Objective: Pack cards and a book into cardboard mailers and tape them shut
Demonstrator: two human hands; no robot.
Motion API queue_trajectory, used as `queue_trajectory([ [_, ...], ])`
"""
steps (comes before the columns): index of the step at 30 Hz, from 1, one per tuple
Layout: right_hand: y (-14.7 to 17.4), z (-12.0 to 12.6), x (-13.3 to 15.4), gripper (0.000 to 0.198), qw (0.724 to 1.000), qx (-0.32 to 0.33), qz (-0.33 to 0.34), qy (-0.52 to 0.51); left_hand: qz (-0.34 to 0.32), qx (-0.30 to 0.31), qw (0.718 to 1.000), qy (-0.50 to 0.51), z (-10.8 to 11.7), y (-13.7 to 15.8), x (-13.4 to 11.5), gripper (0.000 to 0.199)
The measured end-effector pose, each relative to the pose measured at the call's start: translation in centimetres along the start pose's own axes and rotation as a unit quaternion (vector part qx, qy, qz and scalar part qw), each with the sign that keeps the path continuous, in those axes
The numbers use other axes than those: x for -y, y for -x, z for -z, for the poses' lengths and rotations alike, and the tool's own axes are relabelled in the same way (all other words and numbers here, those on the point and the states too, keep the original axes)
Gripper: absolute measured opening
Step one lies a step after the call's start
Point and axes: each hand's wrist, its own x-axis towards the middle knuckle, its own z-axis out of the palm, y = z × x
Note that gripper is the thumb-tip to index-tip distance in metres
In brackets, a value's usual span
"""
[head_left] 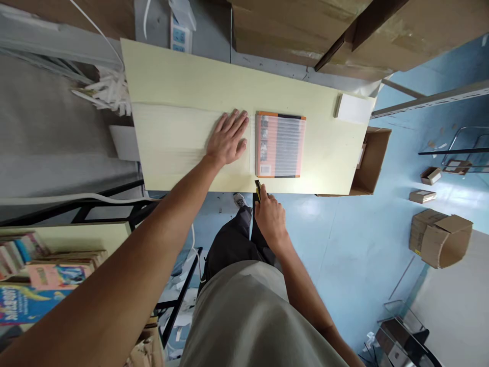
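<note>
Left hand [226, 142], fingers spread on sheet [171, 132]; right hand [271, 216], fingers round cutter [258, 188]; 1 wrapped book [281, 146]; 1 open box [375, 160], contents unclear.

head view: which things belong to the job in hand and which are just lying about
Likely in use:
pale sheet under the left hand
cutter in the right hand
wrapped package

Likely just lying about:
large cardboard boxes at top
stacked books at lower left
open carton at lower right

Room right of book [281, 146], cartons [282, 30] beyond
</note>
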Motion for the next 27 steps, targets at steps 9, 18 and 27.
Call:
queue_trajectory([
  [9,-1.0,5.7,-2.1,0.067,1.0,0.013,-0.006,-0.016,0.016,0.012,1.0,-0.016,0.5,0.3,-0.3,0.079],
  [18,-2.9,9.3,-5.6,0.066,0.999,0.006,0.025,-0.032,0.059,0.061,0.996,-0.03,1.2,0.2,-1.0,0.08],
  [27,-1.7,13.2,-8.7,0.067,0.998,-0.039,0.03,-0.041,0.07,0.051,0.996,-0.035,1.7,-0.3,-1.6,0.085],
])
